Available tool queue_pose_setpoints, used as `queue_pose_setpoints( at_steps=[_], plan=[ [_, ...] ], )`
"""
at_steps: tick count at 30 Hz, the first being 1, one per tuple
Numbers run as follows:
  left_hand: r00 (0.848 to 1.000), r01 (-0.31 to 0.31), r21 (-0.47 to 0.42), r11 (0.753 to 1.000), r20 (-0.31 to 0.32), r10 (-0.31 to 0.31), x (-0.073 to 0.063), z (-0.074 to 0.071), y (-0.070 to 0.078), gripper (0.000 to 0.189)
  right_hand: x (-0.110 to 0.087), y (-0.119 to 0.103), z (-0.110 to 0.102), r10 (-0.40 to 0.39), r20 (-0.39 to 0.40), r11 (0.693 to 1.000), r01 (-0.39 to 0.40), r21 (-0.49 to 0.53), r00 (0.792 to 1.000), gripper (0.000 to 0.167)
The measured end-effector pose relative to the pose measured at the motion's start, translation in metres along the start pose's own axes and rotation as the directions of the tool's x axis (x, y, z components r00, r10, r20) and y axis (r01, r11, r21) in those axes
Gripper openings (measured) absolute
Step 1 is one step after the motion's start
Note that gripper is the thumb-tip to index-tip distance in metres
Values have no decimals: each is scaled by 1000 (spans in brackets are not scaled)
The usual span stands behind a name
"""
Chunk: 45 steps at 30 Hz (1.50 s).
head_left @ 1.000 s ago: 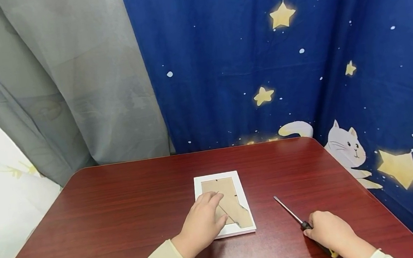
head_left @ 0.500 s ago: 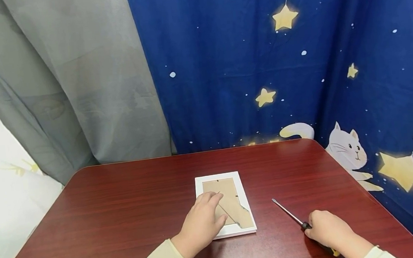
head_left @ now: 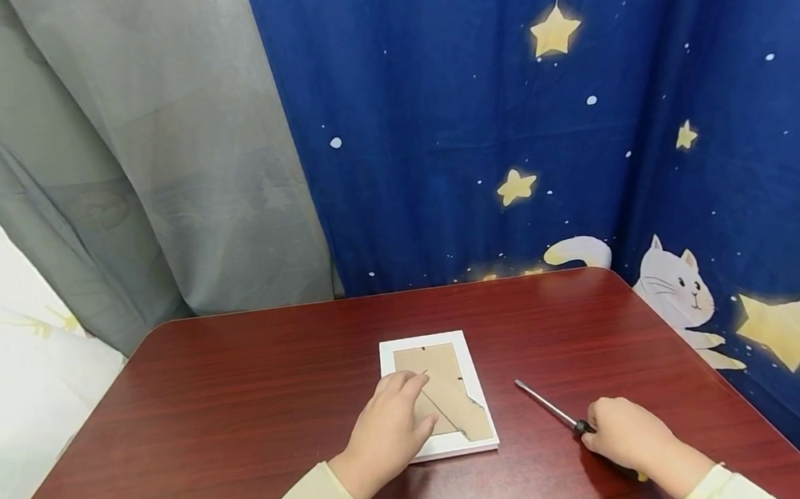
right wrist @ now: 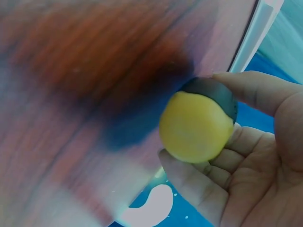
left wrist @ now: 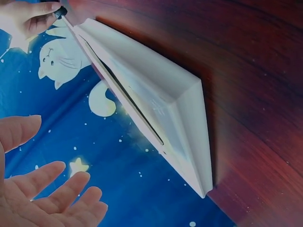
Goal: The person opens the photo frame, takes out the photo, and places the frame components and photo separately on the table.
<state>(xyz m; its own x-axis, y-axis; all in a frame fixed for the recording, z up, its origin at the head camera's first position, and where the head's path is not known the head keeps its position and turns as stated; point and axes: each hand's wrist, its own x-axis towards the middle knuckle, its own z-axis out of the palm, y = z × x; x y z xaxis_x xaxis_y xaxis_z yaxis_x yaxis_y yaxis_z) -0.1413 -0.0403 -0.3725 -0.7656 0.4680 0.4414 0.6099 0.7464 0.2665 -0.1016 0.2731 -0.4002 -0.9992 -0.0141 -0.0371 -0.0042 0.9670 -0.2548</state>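
A white picture frame (head_left: 485, 422) lies back side up on the table, its brown backing board (head_left: 440, 366) showing with small dark tabs at the edge of the opening. The board's lower right corner looks ragged. Over the left part of the frame hovers my left hand (head_left: 385, 436), fingers relaxed; the left wrist view shows a gap between those fingers (left wrist: 61, 177) and the frame (left wrist: 184, 109). To the right, my right hand (head_left: 631, 436) grips a flat-blade screwdriver (head_left: 548, 404) by its black-and-yellow handle (right wrist: 194, 127). The blade points toward the frame, apart from it.
The dark red wooden table (head_left: 255, 392) has rounded far corners. Behind it hang a grey curtain (head_left: 219, 178) and a blue curtain (head_left: 431, 118) with stars and a cat. White cloth (head_left: 5, 360) hangs at the left.
My right hand has moved slightly left and away from me with the screwdriver, bringing its tip nearer the frame. My left hand stays over the frame. The head view has shifted a little.
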Motion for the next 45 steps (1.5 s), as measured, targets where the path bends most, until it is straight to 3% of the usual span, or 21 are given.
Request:
queue_pose_setpoints(
  at_steps=[8, 18, 31, 39, 45],
  plan=[
    [1000, 2, 10, 1000, -2, -2, 0, 1, -2, 44, 4, -13, -6, -24, -14, 1000, 24, 19, 1000, 32],
    [1000, 10, 5, 1000, 0, -10, 0, 0, -1, 43, 6, -26, -10, -96, -89, 995, 96, 3, 991, 32],
    [1000, 9, 4, 1000, -2, -9, 2, -1, 2, 43, 9, -52, -20, -184, -76, 983, 184, -6, 980, 25],
    [999, -21, -4, 1000, -28, 21, 3, -1, 6, 42, 9, -69, -28, -269, -62, 963, 269, -8, 961, 22],
    [998, -55, -6, 998, -2, 55, 5, -1, 9, 38, 8, -78, -30, -352, -88, 936, 351, -30, 932, 23]
  ],
)
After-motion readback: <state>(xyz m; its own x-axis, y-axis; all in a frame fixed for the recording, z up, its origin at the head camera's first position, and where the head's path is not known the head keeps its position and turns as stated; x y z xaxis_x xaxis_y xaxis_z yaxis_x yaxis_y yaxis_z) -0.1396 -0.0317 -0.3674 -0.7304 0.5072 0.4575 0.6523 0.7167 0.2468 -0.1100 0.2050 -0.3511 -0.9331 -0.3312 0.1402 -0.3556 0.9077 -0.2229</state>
